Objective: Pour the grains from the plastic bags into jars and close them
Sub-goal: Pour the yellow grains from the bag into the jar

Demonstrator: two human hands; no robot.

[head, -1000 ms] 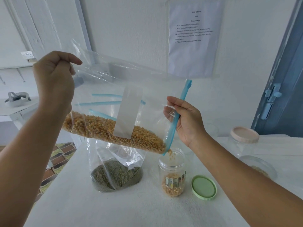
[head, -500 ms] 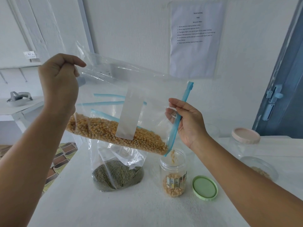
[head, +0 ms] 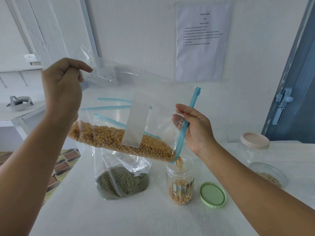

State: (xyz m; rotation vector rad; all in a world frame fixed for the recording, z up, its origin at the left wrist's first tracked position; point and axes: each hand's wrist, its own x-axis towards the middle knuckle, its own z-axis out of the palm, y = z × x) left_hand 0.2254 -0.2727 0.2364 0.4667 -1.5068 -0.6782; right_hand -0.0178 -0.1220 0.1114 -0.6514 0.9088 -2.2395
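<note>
Both hands grasp the tipped zip bag [head: 153,103]: left hand [head: 62,87] up high, right hand [head: 196,128] by the blue zip. Corn kernels [head: 119,138] fall into the open jar [head: 180,181].

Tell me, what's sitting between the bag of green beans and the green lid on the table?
A small clear jar stands between the green bean bag and the green lid, with yellow corn falling into it, in the head view.

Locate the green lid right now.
In the head view, the green lid lies on the white table, just right of the open jar.
</note>
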